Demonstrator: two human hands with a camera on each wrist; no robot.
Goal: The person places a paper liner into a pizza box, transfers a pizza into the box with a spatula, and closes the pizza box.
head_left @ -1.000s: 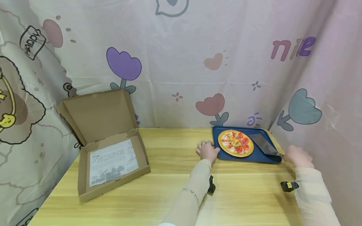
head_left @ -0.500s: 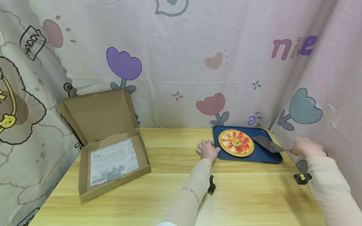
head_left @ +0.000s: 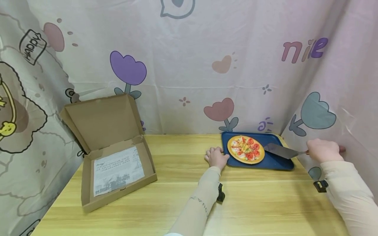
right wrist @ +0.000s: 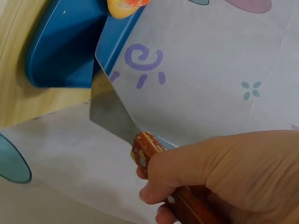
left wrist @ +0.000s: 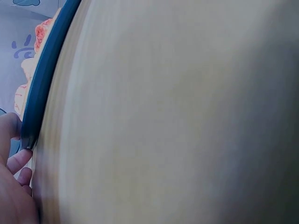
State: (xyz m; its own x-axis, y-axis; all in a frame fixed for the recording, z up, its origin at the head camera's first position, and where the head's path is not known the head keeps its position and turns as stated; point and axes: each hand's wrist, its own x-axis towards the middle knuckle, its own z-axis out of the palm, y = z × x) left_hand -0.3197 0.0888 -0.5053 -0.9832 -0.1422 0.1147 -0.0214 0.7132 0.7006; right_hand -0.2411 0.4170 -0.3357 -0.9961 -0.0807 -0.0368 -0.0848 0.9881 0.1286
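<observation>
My right hand point(head_left: 324, 150) grips the reddish-brown wooden handle point(right wrist: 187, 200) of a spatula point(head_left: 282, 151) with a broad flat metal blade. The handle is held up to the right of a blue tray point(head_left: 277, 164), and the blade slopes down over the tray's right half, its front edge close by the pizza's right rim. A small round pizza point(head_left: 246, 149) with red and white toppings lies on the tray's left half. My left hand point(head_left: 217, 158) holds the tray's left edge, thumb at the rim and fingers on the outer side, as the left wrist view point(left wrist: 16, 172) shows.
An opened cardboard pizza box point(head_left: 119, 190) with a printed sheet point(head_left: 118, 168) inside stands on the left of the wooden table point(head_left: 177, 196). Its lid leans back. A patterned curtain point(head_left: 177, 59) hangs behind the table and along both sides.
My right hand has moved right and up with the spatula. Its blade, flat on the tray before, now tilts with the handle raised. The left hand, tray and pizza stay in place.
</observation>
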